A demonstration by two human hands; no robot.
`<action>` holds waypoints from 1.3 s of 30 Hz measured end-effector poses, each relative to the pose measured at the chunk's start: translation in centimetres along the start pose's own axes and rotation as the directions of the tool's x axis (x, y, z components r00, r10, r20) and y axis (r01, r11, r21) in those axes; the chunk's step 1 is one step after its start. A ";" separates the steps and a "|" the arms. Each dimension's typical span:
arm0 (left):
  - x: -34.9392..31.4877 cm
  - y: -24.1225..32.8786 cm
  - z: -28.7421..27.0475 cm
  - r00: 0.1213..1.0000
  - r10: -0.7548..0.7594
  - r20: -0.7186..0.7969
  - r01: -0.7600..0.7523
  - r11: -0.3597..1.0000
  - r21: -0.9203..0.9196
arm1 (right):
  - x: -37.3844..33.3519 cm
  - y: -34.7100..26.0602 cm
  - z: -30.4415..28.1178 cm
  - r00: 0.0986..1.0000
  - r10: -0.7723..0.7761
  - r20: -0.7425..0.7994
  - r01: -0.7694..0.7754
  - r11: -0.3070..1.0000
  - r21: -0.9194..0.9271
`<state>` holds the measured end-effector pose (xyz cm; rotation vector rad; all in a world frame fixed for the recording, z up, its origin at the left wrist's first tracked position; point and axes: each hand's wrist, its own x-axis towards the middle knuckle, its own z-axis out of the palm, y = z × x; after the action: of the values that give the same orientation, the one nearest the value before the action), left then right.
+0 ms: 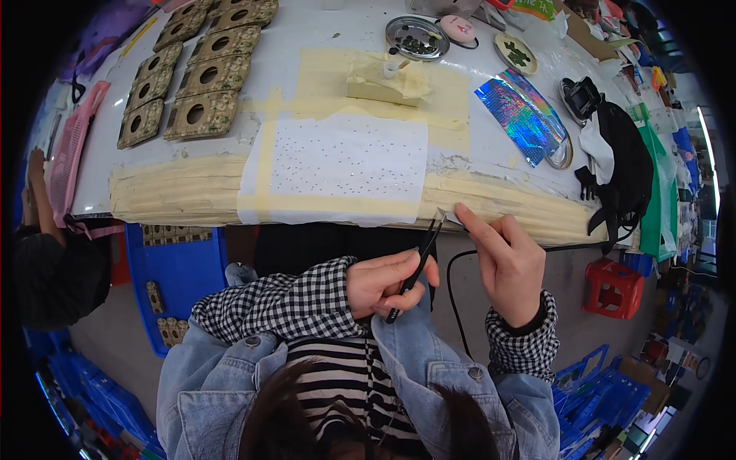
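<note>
My left hand [383, 284] is closed around black tweezers [416, 277], which slant up toward the table's front edge. Close to their tips, my right hand [509, 264] pinches a small pale flat piece [454, 220] between thumb and forefinger; its kind is too small to make out. Whether the tweezer tips grip the piece or only touch it, I cannot tell. Just beyond both hands, a white sheet [349, 157] dotted with many tiny dark specks lies taped along the edge of the table [307, 34].
Camouflage-patterned pieces with round holes [207, 75] stand in rows at the far left. Behind the sheet sits a tape-covered block [387, 83] with a small cup. A round tin [418, 38], a shiny holographic pouch [523, 115] and a black bag [622, 153] lie farther right.
</note>
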<state>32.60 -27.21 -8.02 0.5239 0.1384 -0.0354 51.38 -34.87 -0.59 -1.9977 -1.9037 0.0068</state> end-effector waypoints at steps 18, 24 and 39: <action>0.0 0.2 0.0 0.997 -0.029 -0.070 0.022 0.996 -0.087 | -0.2 -0.6 0.1 1.000 0.001 0.024 -0.003 0.995 0.099; 0.0 0.4 0.0 0.998 -0.039 -0.057 0.034 0.996 -0.083 | -0.2 -0.5 0.3 1.000 0.022 -0.002 -0.021 1.000 0.023; 0.3 0.0 0.0 0.994 -0.050 -0.094 0.047 0.998 -0.029 | -0.3 -0.4 0.4 1.000 0.017 0.003 -0.017 0.998 0.064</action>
<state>32.95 -27.20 -8.03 0.4960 0.2442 -0.0560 50.82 -35.00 -0.92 -1.9720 -1.8643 0.0736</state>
